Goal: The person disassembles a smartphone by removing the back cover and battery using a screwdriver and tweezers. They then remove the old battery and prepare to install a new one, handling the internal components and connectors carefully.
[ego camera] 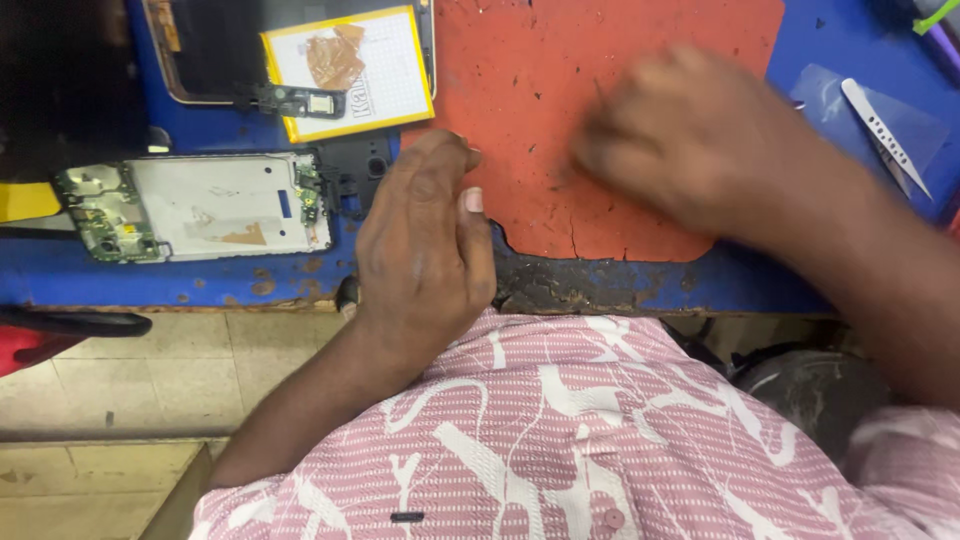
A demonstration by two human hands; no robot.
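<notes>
My left hand (425,240) rests loosely curled and empty at the tabletop (600,285) edge, nearest the opened phone frame (195,207) at nine o'clock; my blurred right hand (700,140) hovers over the red mat (560,110), its grip unreadable.

Opened phone frame (195,208) lies flat, circuit boards exposed, possibly screwless.

A yellow-edged battery (350,70) lies at the blue table's (200,275) far edge beside a dark phone screen (215,45); metal tweezers (885,135) rest far right.
</notes>
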